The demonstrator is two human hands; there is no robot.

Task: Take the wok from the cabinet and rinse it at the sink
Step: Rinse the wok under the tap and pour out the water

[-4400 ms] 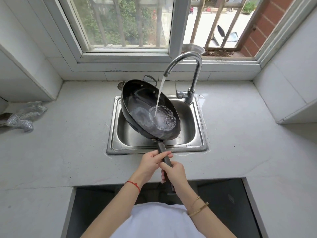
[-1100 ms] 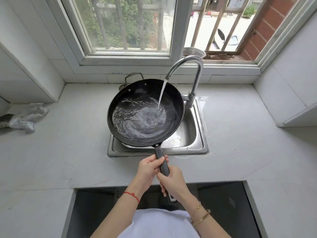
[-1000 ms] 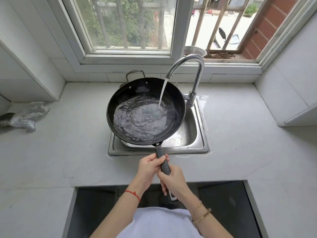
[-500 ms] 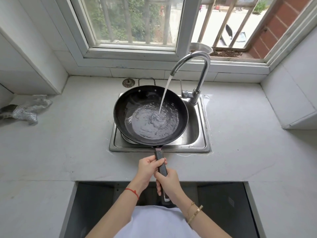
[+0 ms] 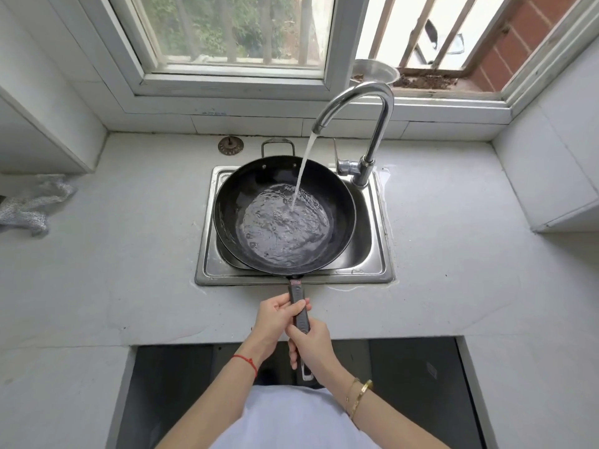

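Wok (image 5: 285, 215) over sink (image 5: 372, 254), both hands (image 5: 275, 319) (image 5: 312, 341) clamped on handle; no legible writing.

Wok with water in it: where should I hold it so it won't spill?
Probably by the long handle, from the near side, as both hands grip it now. The wok sits level over the sink; the small loop handle lies beyond, nearer the tap's stream.
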